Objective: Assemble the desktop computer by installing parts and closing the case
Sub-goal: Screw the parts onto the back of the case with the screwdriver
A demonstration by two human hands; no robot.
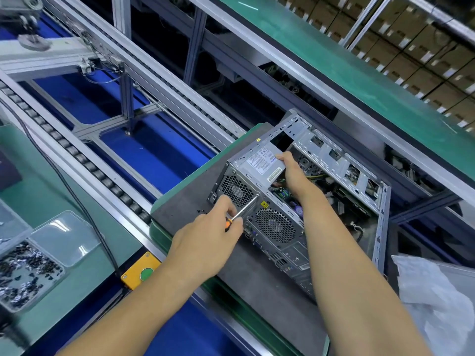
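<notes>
Open case (334,191) lies on its side on a grey pad (195,201), rear panel facing the person. Left hand (208,242) clenched around a screwdriver (243,211); only a bit of orange handle shows, shaft tip at a rear-panel screw by the upper fan grille. Right hand (291,168) grips the edge of the power supply (264,160) seated in the case's top corner, fingers (281,157) curled over it. Inside the case is cluttered with cables, hard to make out. Screw tray (28,273) at left, partly cut off. Button box (141,272) on the conveyor rail.
</notes>
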